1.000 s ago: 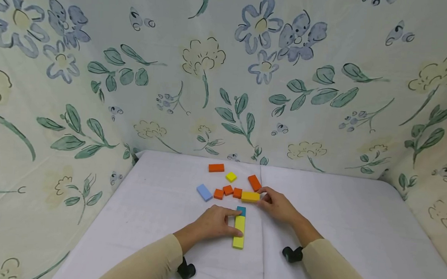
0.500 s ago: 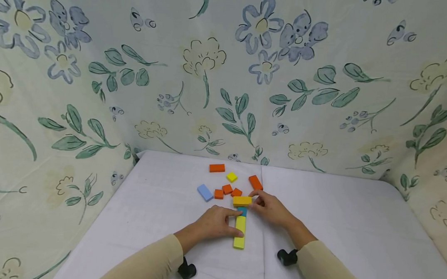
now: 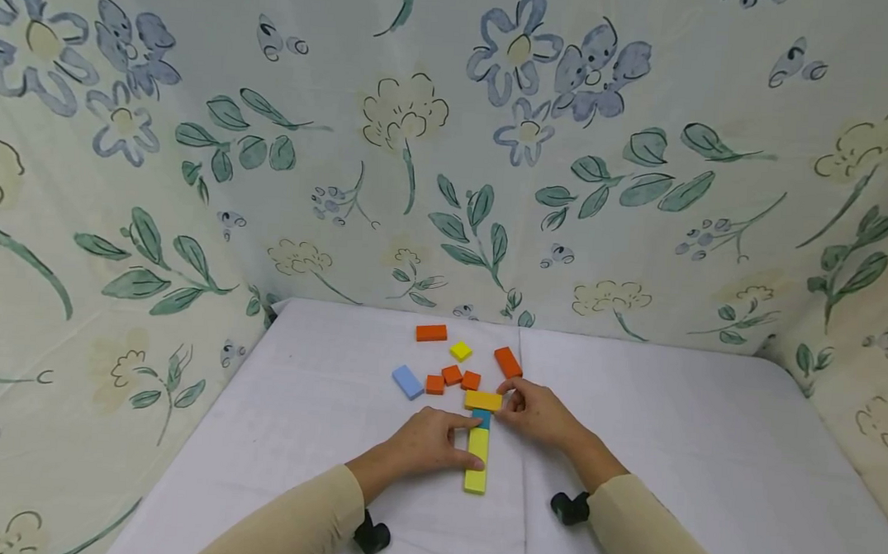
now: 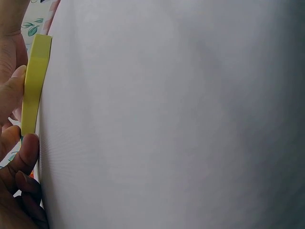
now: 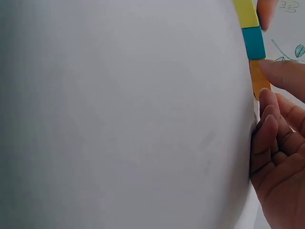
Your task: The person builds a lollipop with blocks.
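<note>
A long yellow-green block (image 3: 476, 480) lies end to end with a small blue block (image 3: 484, 414). An orange-yellow block (image 3: 482, 400) lies crosswise at the far end of the blue one. My left hand (image 3: 423, 441) rests its thumb on the yellow-green block and its straight index finger on the blue block. With thumb and index finger, my right hand (image 3: 542, 412) pinches the orange-yellow block's right end. In the right wrist view, the blue block (image 5: 253, 43) sits between the yellow-green block (image 5: 246, 14) and the orange-yellow block (image 5: 258, 78).
Behind the row lie several small orange blocks (image 3: 451, 375), a light blue block (image 3: 408, 382), a small yellow block (image 3: 460, 351) and two longer orange blocks (image 3: 432, 333). A white cloth covers the table (image 3: 645, 434). Floral fabric (image 3: 448, 186) hangs behind it.
My right hand has moved the orange-yellow block left and slightly nearer, up against the blue block's far end. One small orange block turned slightly. My left hand has stayed in place.
</note>
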A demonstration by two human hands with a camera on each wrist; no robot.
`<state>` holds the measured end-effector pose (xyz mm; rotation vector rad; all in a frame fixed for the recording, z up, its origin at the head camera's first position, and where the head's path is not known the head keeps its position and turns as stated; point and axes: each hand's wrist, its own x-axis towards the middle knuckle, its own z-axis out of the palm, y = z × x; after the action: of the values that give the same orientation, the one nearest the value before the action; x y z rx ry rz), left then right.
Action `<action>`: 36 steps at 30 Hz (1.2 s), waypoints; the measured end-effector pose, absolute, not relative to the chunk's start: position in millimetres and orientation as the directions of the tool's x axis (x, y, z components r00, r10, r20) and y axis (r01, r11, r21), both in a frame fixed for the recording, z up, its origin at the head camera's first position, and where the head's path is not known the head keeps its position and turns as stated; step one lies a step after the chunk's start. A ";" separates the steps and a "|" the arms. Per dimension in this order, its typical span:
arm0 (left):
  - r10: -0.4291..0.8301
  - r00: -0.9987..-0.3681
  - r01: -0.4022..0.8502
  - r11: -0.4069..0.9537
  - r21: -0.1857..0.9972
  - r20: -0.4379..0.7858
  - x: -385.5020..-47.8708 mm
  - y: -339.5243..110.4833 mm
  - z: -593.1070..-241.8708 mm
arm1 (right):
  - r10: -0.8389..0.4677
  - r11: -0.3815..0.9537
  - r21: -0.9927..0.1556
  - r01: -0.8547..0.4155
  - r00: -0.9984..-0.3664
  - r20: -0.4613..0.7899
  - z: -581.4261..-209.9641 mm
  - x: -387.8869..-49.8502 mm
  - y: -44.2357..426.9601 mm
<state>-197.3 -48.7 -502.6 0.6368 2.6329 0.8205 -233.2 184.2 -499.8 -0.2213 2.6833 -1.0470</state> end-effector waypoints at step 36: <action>0.485 -0.861 0.321 0.752 0.576 -0.153 -196.1 -45.4 -501.8 | -0.252 0.768 -0.638 -0.059 -0.943 -0.216 -501.8 -238.4 184.4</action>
<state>-196.1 -45.4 -501.8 0.6269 2.6582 0.7959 -238.4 184.4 -501.8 -0.2405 2.6741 -0.9514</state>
